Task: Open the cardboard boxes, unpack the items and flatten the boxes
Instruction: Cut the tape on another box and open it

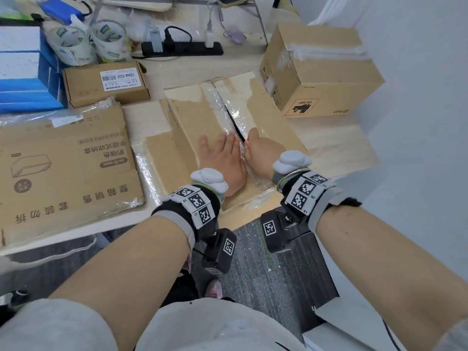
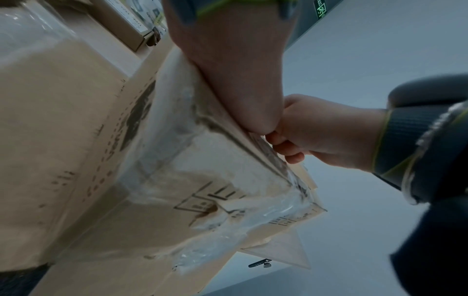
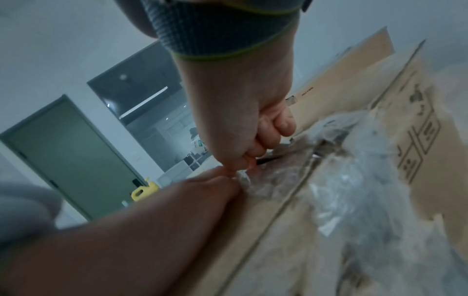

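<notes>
The box (image 1: 217,127) stands at the table's (image 1: 336,143) near edge, its two top flaps meeting at a seam covered in wrinkled clear tape (image 1: 228,115). The left hand (image 1: 222,160) lies flat on the left flap, fingers straight and spread, palm pressing down just beside the seam. The right hand (image 1: 260,150) sits directly on the seam at the box's near end, touching the left hand; its fingers (image 3: 281,124) are curled tight and dig into the tape at the gap between the flaps (whether they hold a tool cannot be told). A dark slit shows in the seam just beyond the right hand.

A sealed second box (image 1: 321,72) stands at the table's far right corner. A flattened carton (image 1: 65,168) lies along the near left edge, with a small labelled box (image 1: 106,83) behind it.
</notes>
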Demonstrator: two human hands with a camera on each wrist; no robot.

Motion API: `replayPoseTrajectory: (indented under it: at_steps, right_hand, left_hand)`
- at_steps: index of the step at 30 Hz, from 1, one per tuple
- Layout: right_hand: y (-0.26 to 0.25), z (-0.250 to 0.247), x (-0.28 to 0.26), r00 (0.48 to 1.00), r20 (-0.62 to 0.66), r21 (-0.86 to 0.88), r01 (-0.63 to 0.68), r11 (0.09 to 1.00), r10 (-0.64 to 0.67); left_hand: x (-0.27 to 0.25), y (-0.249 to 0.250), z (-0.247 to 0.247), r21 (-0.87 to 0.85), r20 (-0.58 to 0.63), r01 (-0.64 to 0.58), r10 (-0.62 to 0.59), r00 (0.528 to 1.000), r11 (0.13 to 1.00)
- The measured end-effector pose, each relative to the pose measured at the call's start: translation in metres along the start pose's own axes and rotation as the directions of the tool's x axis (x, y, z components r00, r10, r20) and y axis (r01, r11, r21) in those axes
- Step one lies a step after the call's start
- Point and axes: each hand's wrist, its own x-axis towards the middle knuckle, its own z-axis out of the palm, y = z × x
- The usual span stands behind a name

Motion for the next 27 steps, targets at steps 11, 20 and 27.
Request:
replayPoseTrajectory:
  at_steps: [11, 20, 27]
  right_hand:
    - [0.004, 0.002, -0.013, 1.000, -0.022, -0.006, 0.015, 1.000, -0.015]
    - [0.005, 0.001, -0.017, 0.999, 0.028, 0.041, -0.018, 0.999, 0.017]
    - [0.006, 0.005, -0.029, 0.999, 0.004, 0.005, -0.034, 0.999, 0.034]
  left_hand:
    - [-0.001, 0.001, -0.002, 0.019, -0.015, 0.006, -0.006, 1.000, 1.000]
    - [-0.025, 0.012, 0.003, 0.031, 0.036, 0.012, -0.013, 0.999, 0.999]
    - [-0.024, 0.012, 0.003, 0.041, 0.044, 0.020, -0.022, 0.999, 0.999]
